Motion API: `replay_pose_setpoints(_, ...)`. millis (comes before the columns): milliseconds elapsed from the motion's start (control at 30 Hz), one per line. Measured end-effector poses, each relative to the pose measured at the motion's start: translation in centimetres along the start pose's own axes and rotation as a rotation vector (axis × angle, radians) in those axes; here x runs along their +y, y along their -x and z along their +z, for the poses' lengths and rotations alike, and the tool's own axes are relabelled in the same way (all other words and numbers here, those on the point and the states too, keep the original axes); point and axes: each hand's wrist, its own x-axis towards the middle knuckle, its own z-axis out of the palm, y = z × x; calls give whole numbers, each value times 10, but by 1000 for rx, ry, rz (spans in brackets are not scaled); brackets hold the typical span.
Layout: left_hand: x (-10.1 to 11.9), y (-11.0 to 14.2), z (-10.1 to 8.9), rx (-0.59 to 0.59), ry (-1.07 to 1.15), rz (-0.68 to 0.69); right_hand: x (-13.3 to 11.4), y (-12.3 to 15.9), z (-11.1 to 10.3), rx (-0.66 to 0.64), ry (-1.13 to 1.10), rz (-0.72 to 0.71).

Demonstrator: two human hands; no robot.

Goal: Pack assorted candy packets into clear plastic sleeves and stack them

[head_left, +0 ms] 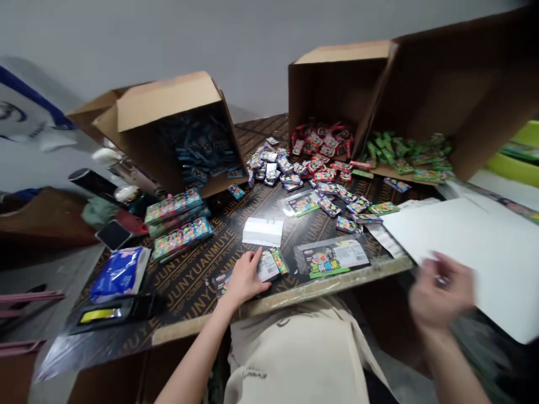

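A printed packet (pixel 273 264) on the surface (pixel 179 292) is apparently steadied by the spread left hand (pixel 246 275); what is pinched by the curled right hand (pixel 442 292) cannot be told; steady support seems needed next.

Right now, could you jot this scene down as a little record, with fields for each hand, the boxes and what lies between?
Left hand: on a flat pouch near the table's front edge
Right hand: blurred, by the white board; whether it holds anything is unclear
Left box: blue packets
Middle box: red packets
Right box: green packets
Loose between boxes: purple packets
Beyond left hand: white tray
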Motion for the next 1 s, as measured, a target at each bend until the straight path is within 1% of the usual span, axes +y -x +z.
replay_pose_setpoints(33,3,1,-2,48,44,-13,-22,2,27,-38,-81,-40)
replay_pose_setpoints(67,7,2,-6,109,95,-26,-43,7,53,-203,-193,-56)
replay_pose_setpoints(100,11,2,-10,177,152,-43,-62,13,79,-413,-323,-15)
replay_pose_setpoints(133,15,3,-15,247,212,-64,-78,21,102,-579,-452,57)
replay_pose_setpoints(167,18,3,-20,314,274,-89,-92,29,122,-707,-573,129)
replay_pose_setpoints(200,22,2,-24,373,336,-117,-104,36,139,-796,-692,202)
replay_pose_setpoints(233,25,1,-27,426,397,-151,-114,43,153,-849,-800,279)
replay_pose_setpoints(267,27,-1,-29,474,461,-194,-123,48,164,-870,-893,356)
replay_pose_setpoints(333,33,-8,-29,566,631,-299,-140,50,183,-833,-1022,505)
replay_pose_setpoints(400,40,-18,-28,640,900,-393,-153,44,198,-748,-1057,601)
replay_pose_setpoints(467,47,-28,-27,691,1241,-428,-163,36,209,-707,-1024,611)
replay_pose_setpoints(533,52,-36,-29,717,1546,-448,-168,28,216,-749,-971,569)
replay_pose_setpoints(600,52,-41,-34,711,1734,-533,-167,25,217,-804,-941,525)
replay_pose_setpoints(633,49,-42,-36,675,1779,-596,-165,25,215,-812,-947,518)
replay_pose_setpoints(700,41,-44,-40,558,1810,-698,-161,25,210,-791,-998,560)
replay_pose_setpoints(733,36,-45,-42,495,1812,-722,-159,25,208,-781,-1026,606)
replay_pose_setpoints(767,31,-46,-43,442,1811,-726,-158,25,206,-778,-1046,658)
replay_pose_setpoints(833,25,-49,-47,387,1816,-707,-156,24,203,-794,-1050,737)
replay_pose_setpoints(900,24,-51,-53,367,1788,-664,-155,23,203,-834,-1019,746)
replay_pose_setpoints(933,25,-51,-57,389,1728,-619,-154,21,202,-849,-997,719)
replay_pose_setpoints(1000,27,-49,-65,465,1497,-474,-150,18,201,-863,-932,583)
